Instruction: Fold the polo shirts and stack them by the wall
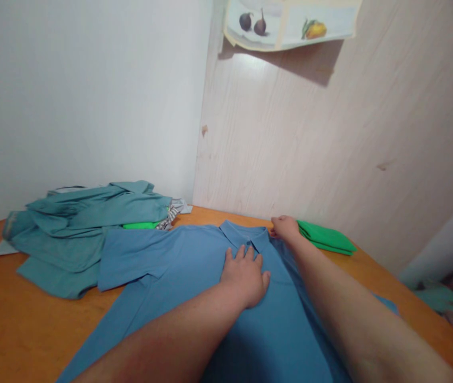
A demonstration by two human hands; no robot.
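Blue polo shirt (194,298) on tabletop (11,319).
Left hand (246,279) flat, fingers wide; right hand (285,227) curled at collar, grip unclear; green cloth (326,238), teal clothes (75,234) flank shirt.

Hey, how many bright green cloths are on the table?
2. A folded green cloth lies by the right hand; a green scrap peeks from under the teal pile, which may hide more.
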